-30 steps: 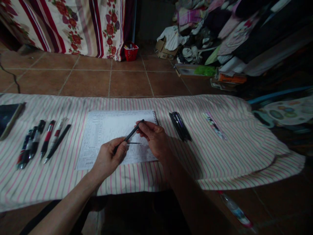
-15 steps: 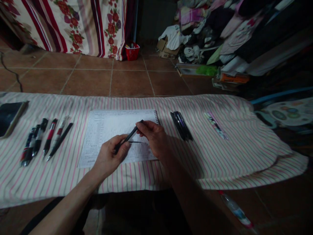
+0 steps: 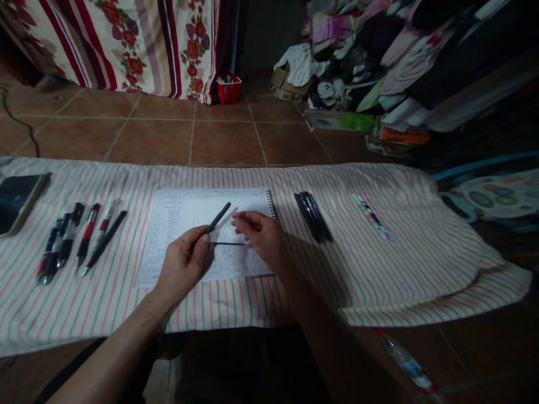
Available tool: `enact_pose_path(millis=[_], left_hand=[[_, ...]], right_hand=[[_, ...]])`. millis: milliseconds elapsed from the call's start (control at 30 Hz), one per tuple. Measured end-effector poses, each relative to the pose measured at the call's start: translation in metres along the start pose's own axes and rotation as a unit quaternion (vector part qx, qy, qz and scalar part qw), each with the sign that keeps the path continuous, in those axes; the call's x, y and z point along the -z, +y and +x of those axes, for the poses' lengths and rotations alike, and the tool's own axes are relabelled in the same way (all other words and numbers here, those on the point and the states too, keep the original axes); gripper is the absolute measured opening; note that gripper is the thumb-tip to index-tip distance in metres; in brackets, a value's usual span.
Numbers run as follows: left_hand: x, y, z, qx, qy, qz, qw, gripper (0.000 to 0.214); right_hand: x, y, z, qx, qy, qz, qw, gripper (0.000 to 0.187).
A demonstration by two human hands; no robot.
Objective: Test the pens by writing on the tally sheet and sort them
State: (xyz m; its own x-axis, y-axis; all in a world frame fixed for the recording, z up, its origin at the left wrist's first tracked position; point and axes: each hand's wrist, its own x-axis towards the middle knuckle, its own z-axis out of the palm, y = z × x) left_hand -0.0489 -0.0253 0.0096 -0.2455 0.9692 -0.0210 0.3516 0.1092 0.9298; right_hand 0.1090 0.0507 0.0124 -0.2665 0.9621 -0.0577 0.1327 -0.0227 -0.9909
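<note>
My left hand (image 3: 187, 255) is closed around a black pen (image 3: 219, 216), which slants up and to the right out of the fist. Just right of the pen, my right hand (image 3: 263, 233) hovers over the page with its fingers loosely bent and slightly apart; nothing shows in them. Below both hands lies a spiral-bound notebook (image 3: 168, 213) with printed and handwritten pages. A thin dark stick, like a pen refill (image 3: 229, 243), runs across the page between the hands. To the right of the notebook is a small bundle of black pens (image 3: 312, 216).
Several pens (image 3: 87, 235) lie in a row at left, beside a dark phone-like object (image 3: 19, 202). A patterned, pastel pen-like strip (image 3: 373, 217) rests at right on the striped cloth (image 3: 412, 241). A plastic bottle (image 3: 406, 359) is on the floor, and a red basket (image 3: 228, 88) stands beyond.
My right hand has let go of the pen's upper end, and its fingers have loosened. The pen, still in my left hand, has shifted left, away from the right fingers.
</note>
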Motion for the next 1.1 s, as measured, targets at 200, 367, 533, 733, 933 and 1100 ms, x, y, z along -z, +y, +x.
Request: enact_pose_path(millis=[200, 367, 533, 733, 933, 1100], left_hand=[[0.004, 0.005, 0.003, 0.009, 0.027, 0.004, 1.000, 0.035], [0.006, 0.002, 0.009, 0.024, 0.047, -0.028, 0.998, 0.030], [0.009, 0.000, 0.012, 0.029, 0.058, -0.038, 0.997, 0.030], [0.010, -0.001, 0.013, 0.031, 0.058, -0.039, 0.997, 0.031], [0.012, -0.003, 0.016, 0.028, 0.061, -0.023, 0.997, 0.031], [0.013, -0.004, 0.016, 0.039, 0.068, -0.015, 0.997, 0.030]], right_hand=[[0.000, 0.006, -0.002, 0.081, -0.008, -0.136, 0.987, 0.010], [-0.001, 0.008, -0.006, 0.140, -0.055, -0.253, 0.956, 0.008], [0.001, 0.009, -0.010, 0.194, -0.091, -0.370, 0.904, 0.010], [0.001, 0.011, -0.009, 0.229, -0.101, -0.441, 0.862, 0.007], [-0.002, 0.010, -0.010, 0.240, -0.100, -0.464, 0.847, 0.006], [-0.005, 0.007, -0.011, 0.242, -0.102, -0.477, 0.839, 0.009]])
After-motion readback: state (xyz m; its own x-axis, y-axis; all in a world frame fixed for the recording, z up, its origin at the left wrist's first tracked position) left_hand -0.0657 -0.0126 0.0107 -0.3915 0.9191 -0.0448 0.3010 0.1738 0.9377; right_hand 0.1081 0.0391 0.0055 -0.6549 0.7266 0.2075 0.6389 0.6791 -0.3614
